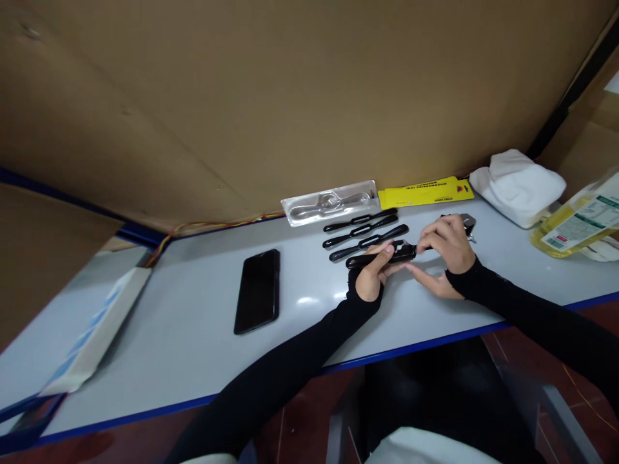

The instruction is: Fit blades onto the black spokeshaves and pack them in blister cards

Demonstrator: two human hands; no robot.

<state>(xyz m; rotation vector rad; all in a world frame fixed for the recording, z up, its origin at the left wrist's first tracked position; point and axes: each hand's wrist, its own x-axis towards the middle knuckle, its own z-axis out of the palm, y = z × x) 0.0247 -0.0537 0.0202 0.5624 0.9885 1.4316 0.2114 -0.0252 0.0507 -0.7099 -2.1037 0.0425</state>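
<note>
A black spokeshave (pixel 360 261) is held above the table's front half, tilted slightly up to the right. My left hand (pixel 374 274) is closed around its left handle and middle, thumb on top. My right hand (pixel 449 248) pinches at its right part, where the fingers hide the detail; a small shiny piece shows at the middle of the tool. Just behind lie several black spokeshave bodies (pixel 360 231), side by side on the table. Partly hidden beyond my right hand are small metal parts (pixel 468 223).
At the back lie a clear plastic blister tray (pixel 333 202) and yellow printed cards (pixel 425 193). A white cloth bundle (pixel 517 183) and a bottle of yellow liquid (pixel 578 219) stand at right. A black phone (pixel 258 290) lies left on the grey table (pixel 184 322), below a cardboard wall (pixel 290 96).
</note>
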